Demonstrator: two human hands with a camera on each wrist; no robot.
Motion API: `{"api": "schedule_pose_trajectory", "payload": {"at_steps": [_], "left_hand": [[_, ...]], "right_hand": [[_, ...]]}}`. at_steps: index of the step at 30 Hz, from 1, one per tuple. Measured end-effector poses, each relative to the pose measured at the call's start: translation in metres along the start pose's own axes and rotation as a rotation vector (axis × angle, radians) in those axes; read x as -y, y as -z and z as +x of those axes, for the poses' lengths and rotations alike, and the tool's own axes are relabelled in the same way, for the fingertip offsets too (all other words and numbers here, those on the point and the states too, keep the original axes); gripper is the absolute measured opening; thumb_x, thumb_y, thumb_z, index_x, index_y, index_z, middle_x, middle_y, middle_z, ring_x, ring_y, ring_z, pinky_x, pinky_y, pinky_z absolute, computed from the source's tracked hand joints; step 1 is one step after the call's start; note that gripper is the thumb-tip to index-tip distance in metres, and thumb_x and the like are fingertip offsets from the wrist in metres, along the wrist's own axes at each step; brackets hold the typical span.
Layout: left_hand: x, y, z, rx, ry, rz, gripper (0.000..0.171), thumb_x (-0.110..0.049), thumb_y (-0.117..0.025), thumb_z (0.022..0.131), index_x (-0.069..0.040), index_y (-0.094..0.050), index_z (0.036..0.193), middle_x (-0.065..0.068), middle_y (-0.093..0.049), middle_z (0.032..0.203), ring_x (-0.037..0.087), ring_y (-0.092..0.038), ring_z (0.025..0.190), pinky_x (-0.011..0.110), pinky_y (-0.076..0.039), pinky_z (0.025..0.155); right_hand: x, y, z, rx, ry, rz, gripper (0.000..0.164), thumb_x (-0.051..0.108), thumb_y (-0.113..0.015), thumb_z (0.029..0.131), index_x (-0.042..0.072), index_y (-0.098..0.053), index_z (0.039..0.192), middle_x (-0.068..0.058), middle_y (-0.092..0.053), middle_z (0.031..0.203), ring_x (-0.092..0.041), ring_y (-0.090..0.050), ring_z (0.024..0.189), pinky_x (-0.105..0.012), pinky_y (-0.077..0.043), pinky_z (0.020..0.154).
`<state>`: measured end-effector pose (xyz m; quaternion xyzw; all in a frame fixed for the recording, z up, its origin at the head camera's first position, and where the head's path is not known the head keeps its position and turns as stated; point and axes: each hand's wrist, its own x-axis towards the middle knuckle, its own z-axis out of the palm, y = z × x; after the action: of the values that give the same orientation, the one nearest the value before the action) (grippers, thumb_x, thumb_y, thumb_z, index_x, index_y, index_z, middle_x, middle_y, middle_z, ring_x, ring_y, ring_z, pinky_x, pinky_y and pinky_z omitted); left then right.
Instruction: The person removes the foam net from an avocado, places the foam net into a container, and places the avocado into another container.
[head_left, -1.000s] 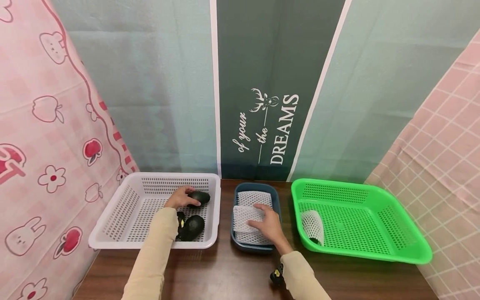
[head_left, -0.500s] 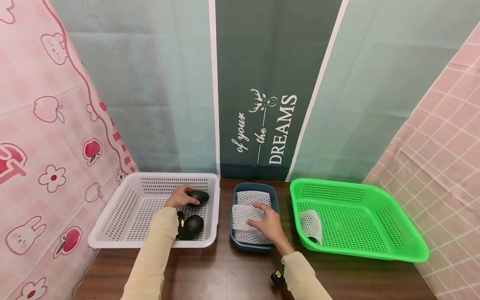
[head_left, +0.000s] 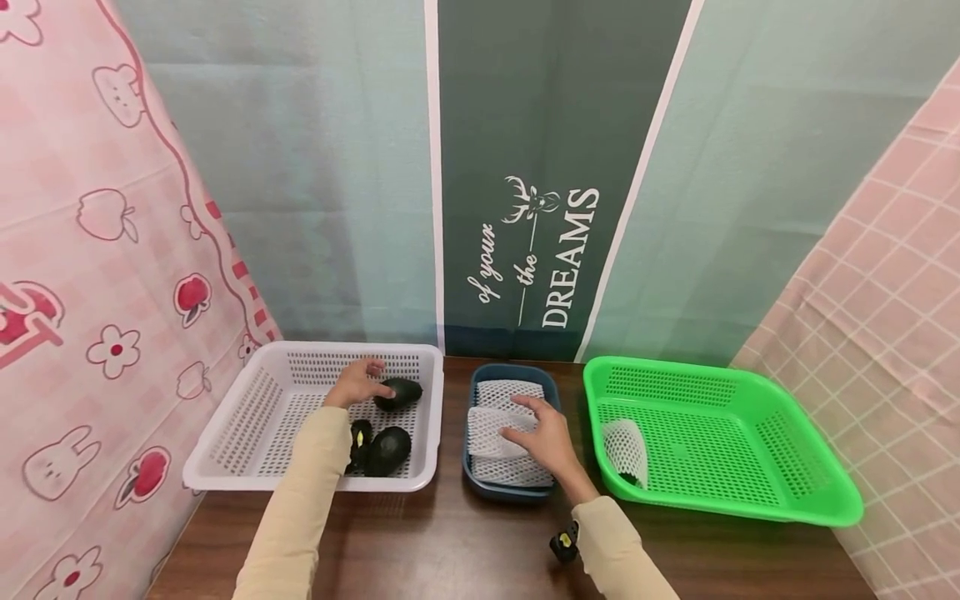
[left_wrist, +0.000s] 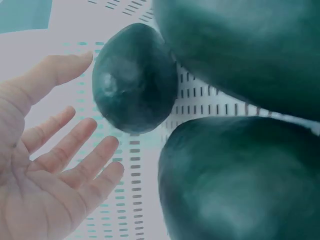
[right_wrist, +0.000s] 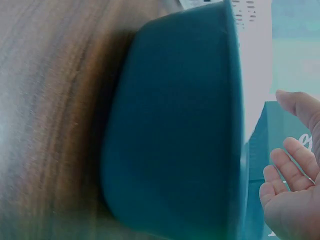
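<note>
In the head view, my left hand (head_left: 356, 384) is over the right side of the white basket (head_left: 197, 467), its thumb right at the dark green avocado (head_left: 400, 393). In the left wrist view the fingers are spread and relaxed beside the nearest avocado (left_wrist: 135, 80), not wrapped round it. Two larger-looking avocados (left_wrist: 240, 180) fill the right of that view. My right hand (head_left: 551, 440) hovers above the blue bin (head_left: 510, 495), fingers parted, thumb and fingertips overlapping the white foam net sleeves (head_left: 498, 433). The right wrist view shows those fingers loosely bent with nothing in them.
A green basket (head_left: 750, 510) stands at the right, holding a white foam net sleeve (head_left: 625, 447) with something dark showing at its lower end. Another avocado (head_left: 388, 451) lies nearer the front of the white basket. Patterned cloths hang behind and at both sides of the wooden table (head_left: 442, 550).
My left fingers have come up from the far avocado, leaving it in the basket. My right hand has shifted slightly right over the net sleeves, with its fingers still parted.
</note>
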<state>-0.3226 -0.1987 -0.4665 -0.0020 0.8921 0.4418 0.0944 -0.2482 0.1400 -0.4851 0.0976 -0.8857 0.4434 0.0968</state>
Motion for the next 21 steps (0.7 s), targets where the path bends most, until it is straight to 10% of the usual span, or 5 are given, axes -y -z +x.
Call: {"api": "schedule_pose_trajectory", "payload": {"at_steps": [21], "left_hand": [[-0.037,0.014,-0.01,-0.073,-0.073,-0.008,0.066,-0.012,-0.073,0.07,-0.003,-0.041,0.128,0.022,-0.05,0.115,0.033,-0.049,0.097,0.044,-0.042,0.076]], "right_hand": [[0.024,0.036,0.01,0.01,0.109,0.102,0.045,0.019,-0.076,0.071,0.014,-0.06,0.113,-0.002,-0.056,0.112,-0.021,-0.05,0.105,-0.044,-0.039,0.088]]}}
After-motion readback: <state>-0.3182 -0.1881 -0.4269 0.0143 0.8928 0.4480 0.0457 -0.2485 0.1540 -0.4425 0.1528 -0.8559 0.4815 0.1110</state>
